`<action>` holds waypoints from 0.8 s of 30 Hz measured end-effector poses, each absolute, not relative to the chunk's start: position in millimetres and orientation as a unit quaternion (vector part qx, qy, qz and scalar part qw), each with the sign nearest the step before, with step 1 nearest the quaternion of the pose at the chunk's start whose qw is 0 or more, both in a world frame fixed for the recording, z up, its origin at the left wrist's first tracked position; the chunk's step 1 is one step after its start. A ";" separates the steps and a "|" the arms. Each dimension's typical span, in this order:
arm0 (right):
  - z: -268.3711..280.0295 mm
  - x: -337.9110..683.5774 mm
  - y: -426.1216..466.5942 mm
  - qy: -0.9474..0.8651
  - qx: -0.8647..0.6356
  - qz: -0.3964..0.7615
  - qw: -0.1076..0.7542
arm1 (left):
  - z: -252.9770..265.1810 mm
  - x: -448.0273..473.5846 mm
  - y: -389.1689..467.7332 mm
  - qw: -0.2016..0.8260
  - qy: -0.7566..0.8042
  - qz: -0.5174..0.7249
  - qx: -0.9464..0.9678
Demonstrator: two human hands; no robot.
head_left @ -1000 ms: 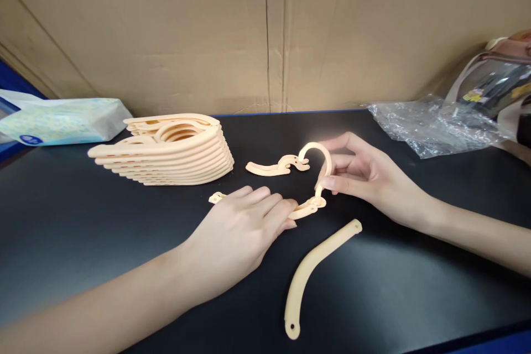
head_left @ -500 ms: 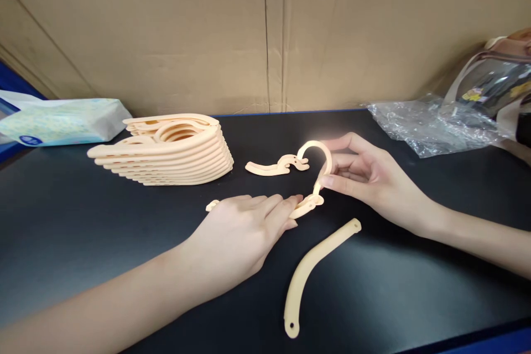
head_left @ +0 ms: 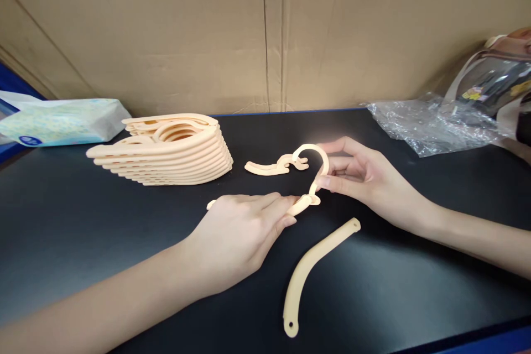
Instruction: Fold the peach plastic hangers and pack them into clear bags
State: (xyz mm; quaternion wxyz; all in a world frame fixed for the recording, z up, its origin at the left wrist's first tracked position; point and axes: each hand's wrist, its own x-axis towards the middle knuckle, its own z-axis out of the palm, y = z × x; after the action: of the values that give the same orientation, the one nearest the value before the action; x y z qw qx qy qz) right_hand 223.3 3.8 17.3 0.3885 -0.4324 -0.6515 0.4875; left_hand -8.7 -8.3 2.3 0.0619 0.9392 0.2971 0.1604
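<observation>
Left hand closed palm-down over an arm piece, most of it hidden under my fingers; right hand pinching the hook between thumb and fingers, both pieces near the middle of the black table. Hook foot and arm end meet, so I judge that joint at least partly made, though whether it is fully seated I cannot tell. Left unjoined: a shorter-looking piece behind and a curved bar in front; stack of similar peach pieces at left
</observation>
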 end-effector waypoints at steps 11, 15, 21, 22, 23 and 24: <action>19.2 234.5 -6.6 -0.826 -0.355 0.319 0.301 | 21.2 -5.4 -14.4 0.442 0.406 0.164 0.783; 21.8 232.0 -17.0 -0.948 -0.185 0.192 0.173 | 23.1 2.9 -8.2 0.631 0.390 0.213 0.636; 20.3 232.4 -13.9 -0.943 -0.204 0.174 0.199 | 29.5 9.5 -1.4 0.688 0.426 0.255 0.530; 20.2 233.4 -12.4 -0.938 -0.213 0.181 0.205 | 29.3 8.1 -0.7 0.697 0.423 0.262 0.516; 20.0 234.7 -10.7 -0.934 -0.221 0.184 0.210 | 28.7 6.0 -0.1 0.705 0.421 0.266 0.506; 19.3 236.0 -9.1 -0.932 -0.230 0.180 0.216 | 27.9 3.5 0.4 0.712 0.417 0.264 0.500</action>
State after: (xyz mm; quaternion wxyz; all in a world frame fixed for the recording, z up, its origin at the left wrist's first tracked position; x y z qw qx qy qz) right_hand 236.0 -9.1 19.3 0.2160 -0.2301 -0.9316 0.1801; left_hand 3.5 0.4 27.9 0.7117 0.5000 0.4170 0.2638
